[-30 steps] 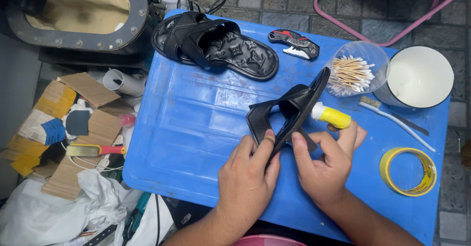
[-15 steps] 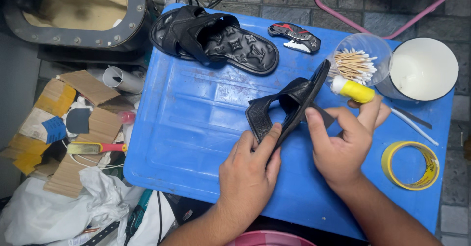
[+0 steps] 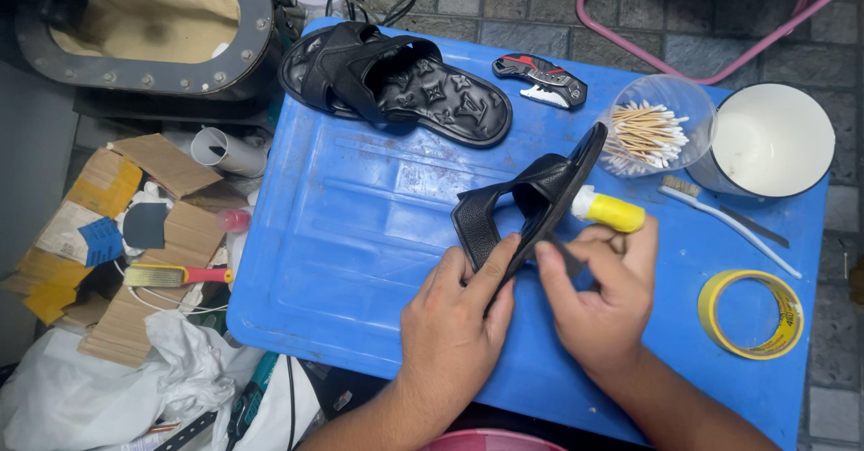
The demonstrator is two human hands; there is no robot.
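Over blue table (image 3: 360, 235), left hand (image 3: 454, 325) pinches black sandal (image 3: 531, 203); right hand (image 3: 598, 293) grips yellow tube (image 3: 612, 210).

Right hand (image 3: 598, 302) is covering the near end of the black sandal (image 3: 531, 203) and most of the yellow-capped tube (image 3: 610, 211); its grip there is unclear. Both forearms are running off the bottom edge. Pink object (image 3: 490, 440) at bottom centre is getting cropped. Pink frame (image 3: 711, 64) is exiting upper right.
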